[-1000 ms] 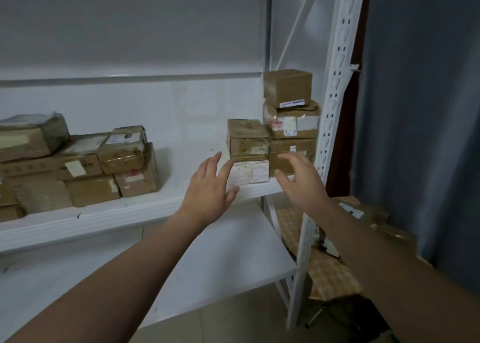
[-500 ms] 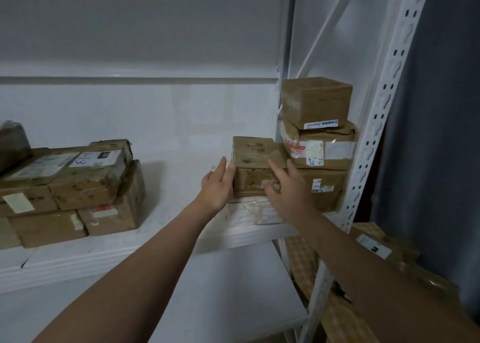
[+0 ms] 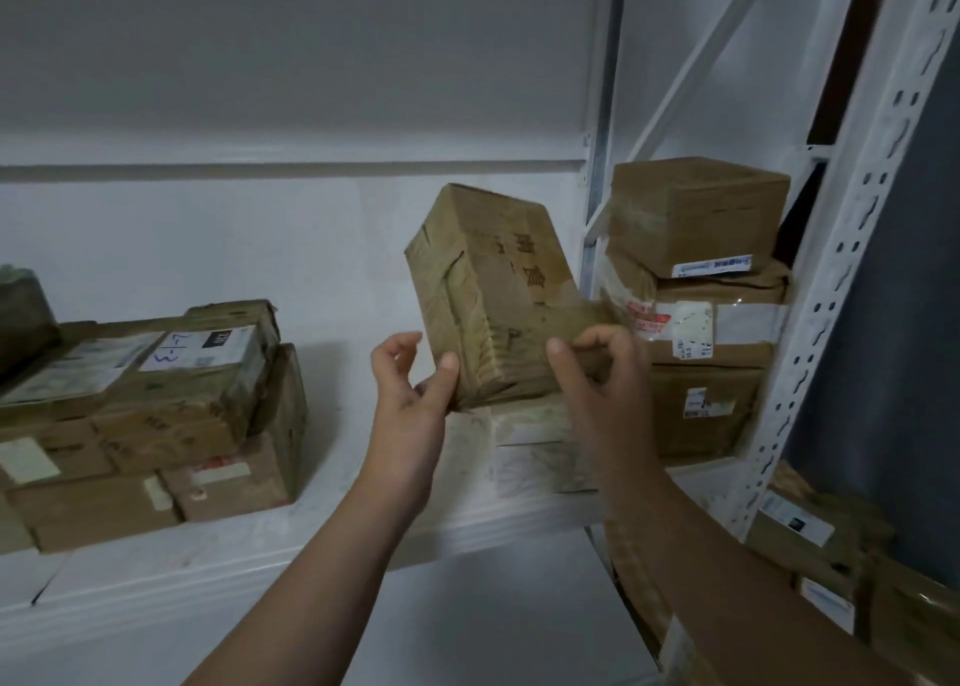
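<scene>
A taped brown cardboard box [image 3: 493, 290] is tilted up and lifted off a pale box [image 3: 530, 451] that lies on the white shelf [image 3: 332, 519]. My left hand [image 3: 410, 389] grips its lower left corner, thumb on the front face. My right hand [image 3: 597, 373] grips its lower right edge, fingers curled round it. Both forearms reach up from the bottom of the view.
A stack of three brown boxes [image 3: 696, 322] stands at the shelf's right end against the perforated white upright [image 3: 852, 270]. More taped boxes [image 3: 171, 415] are piled at the left. Further boxes [image 3: 810, 540] lie low at the right, beside a dark curtain [image 3: 904, 322].
Both hands went from reaching, to touching the box's sides, to gripping it. The box has been lifted off the pale box and tipped upward. The camera has moved closer.
</scene>
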`<state>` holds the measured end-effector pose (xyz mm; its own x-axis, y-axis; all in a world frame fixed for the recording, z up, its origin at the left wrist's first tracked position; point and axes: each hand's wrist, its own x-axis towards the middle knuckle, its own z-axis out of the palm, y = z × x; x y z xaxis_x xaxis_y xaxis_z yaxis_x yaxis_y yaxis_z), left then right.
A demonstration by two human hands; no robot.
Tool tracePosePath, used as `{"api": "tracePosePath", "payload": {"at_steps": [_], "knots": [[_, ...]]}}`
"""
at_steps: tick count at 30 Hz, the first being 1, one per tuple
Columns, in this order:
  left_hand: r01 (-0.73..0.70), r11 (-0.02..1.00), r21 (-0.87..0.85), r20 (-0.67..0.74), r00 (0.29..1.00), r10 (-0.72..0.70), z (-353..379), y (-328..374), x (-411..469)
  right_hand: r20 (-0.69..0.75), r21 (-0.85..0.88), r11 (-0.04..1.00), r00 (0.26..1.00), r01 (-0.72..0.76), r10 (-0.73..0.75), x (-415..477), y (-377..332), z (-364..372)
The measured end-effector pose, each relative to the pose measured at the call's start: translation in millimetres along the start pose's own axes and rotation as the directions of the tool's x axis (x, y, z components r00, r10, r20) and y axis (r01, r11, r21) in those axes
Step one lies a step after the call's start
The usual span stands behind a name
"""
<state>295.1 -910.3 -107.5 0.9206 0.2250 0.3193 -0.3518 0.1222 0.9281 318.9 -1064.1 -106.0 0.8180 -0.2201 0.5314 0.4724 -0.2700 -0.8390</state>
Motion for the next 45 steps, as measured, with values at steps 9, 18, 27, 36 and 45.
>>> {"api": "tracePosePath", "payload": {"at_steps": [9,18,27,36,45], "knots": [[-0.066,0.996,-0.065,-0.002,0.998,0.066,-26.3,7.0,18.4,0.245,0.041,0.999,0.97,-0.003,-0.007,1.1,-21.1,31.9],[-0.252,0.893,0.373,-0.05,0.955,0.291,-46.9,9.7,28.2,0.288,0.38,0.895,0.949,-0.232,0.124,10.5,-10.0,48.1],[0.025,1.0,-0.01,0.041,0.999,-0.025,-59.0,9.7,33.8,0.268,0.349,0.916,0.958,-0.199,0.106,14.0,0.0,52.3],[-0.231,0.97,0.072,0.0,0.973,0.231,-57.5,11.0,32.9,0.388,0.289,0.941,0.92,-0.175,0.052,10.6,-8.8,56.2],[-0.225,0.952,0.206,0.009,0.974,0.228,-62.3,7.4,30.8,0.371,0.321,0.936,0.928,-0.141,0.013,8.4,-8.5,66.9]]}}
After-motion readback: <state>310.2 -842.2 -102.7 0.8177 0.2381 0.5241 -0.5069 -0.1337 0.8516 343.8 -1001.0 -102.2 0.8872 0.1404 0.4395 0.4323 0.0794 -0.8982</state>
